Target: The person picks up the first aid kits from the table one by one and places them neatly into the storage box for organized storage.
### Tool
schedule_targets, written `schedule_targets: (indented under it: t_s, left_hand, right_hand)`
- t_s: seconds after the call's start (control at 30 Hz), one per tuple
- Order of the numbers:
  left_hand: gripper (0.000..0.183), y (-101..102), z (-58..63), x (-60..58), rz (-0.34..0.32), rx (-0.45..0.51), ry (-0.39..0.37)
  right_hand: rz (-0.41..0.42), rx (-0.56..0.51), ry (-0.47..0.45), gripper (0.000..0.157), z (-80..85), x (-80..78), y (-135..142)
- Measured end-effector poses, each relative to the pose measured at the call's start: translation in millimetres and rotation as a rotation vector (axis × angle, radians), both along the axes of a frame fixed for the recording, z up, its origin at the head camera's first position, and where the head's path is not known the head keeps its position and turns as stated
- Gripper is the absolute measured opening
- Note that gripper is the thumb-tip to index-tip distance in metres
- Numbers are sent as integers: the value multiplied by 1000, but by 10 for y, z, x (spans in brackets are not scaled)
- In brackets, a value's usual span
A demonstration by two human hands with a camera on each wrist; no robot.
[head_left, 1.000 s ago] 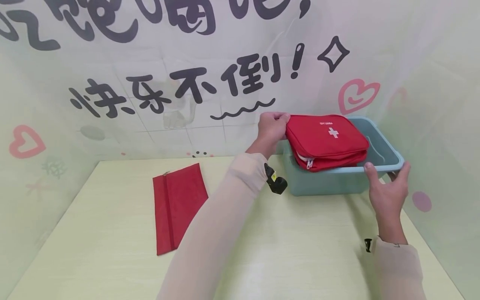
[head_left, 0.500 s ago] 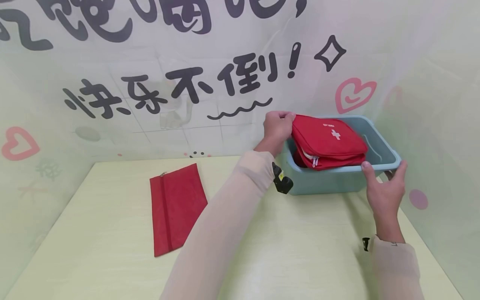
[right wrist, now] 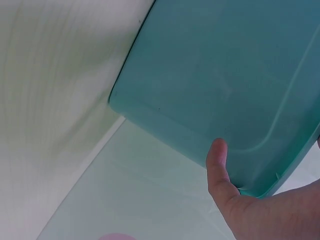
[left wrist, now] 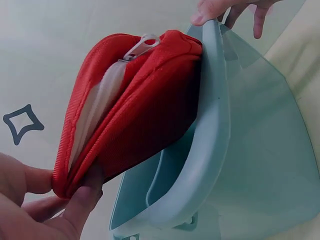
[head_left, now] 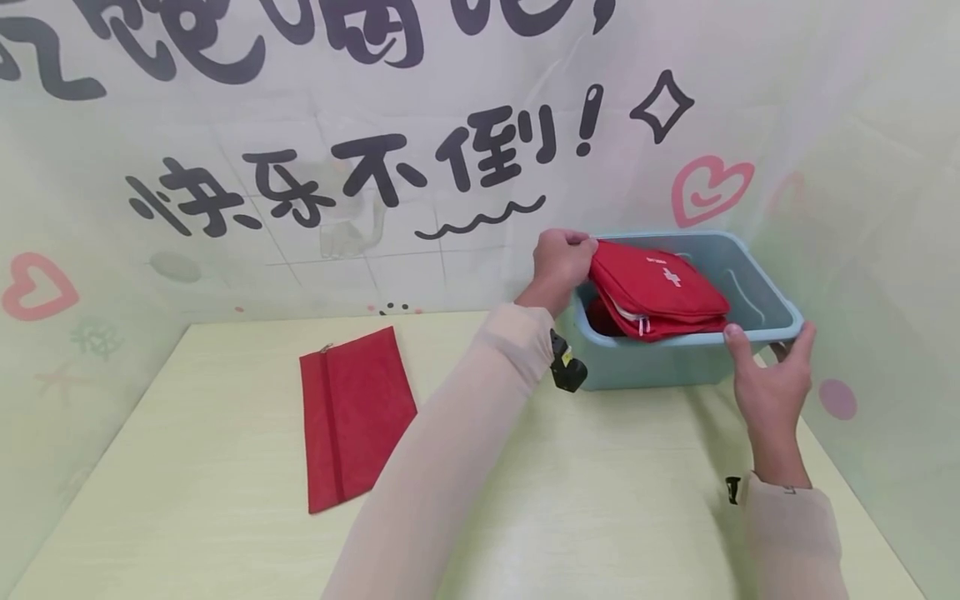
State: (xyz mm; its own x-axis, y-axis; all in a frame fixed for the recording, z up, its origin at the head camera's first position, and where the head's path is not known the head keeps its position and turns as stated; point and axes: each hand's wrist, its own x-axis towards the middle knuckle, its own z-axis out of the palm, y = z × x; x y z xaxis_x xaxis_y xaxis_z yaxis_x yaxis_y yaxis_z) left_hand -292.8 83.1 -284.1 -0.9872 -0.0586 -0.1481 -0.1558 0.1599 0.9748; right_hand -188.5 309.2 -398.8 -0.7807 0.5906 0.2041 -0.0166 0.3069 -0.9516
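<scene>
Left hand (head_left: 562,260) closed on red pouch (head_left: 656,287) (between hands), right hand (head_left: 771,382) on bin rim (head_left: 690,340)

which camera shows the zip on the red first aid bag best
The left wrist view: the zip looks large there, with its pull in clear sight, along the edge of the red first aid bag. The head view shows the zip only small, near the front rim of the bin. The right wrist view does not show it.

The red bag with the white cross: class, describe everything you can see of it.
The red bag looks like woven fabric, with rounded corners, a white cross, small pale lettering and a pale zip pull. It tilts in the blue-green bin, against the near rim; the left hand pinches one corner.
</scene>
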Motion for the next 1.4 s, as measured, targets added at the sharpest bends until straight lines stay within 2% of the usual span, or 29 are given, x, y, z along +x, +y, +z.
schedule_targets:
  t_s: [0.2,0.3,0.37,0.53,0.6,0.8,0.9,1.03,1.2,1.4]
  left_hand:
    - [51,3,-40,17,-68,22,11]
    - [56,6,-75,28,-97,-5,19]
    - [54,12,-104,36,-96,-49,28]
    - [46,29,-172,52,-94,-227,104]
    - [48,24,-180,71,-118,-253,134]
    - [74,37,-167,127,-300,-215,119]
    - [78,64,-167,130,-326,-258,105]
    - [78,70,-199,138,-313,-300,88]
    - [73,24,-233,145,-306,-228,137]
    - [64,-55,-201,152,-323,-135,220]
  right_hand:
    - [0,-19,11,66,-9,4,10]
    - [-3,-15,5,66,-7,6,10]
    - [-5,-8,2,67,-4,8,7]
    - [-8,-4,1,68,-13,5,5]
    - [-8,-8,-2,68,-19,2,8]
    - [-6,-7,1,67,-9,5,4]
    - [-1,-11,-11,67,0,12,-5]
    - [6,-16,-38,68,4,17,-4]
    - [14,-17,-28,68,7,9,3]
    - [4,-11,-26,68,11,11,6]
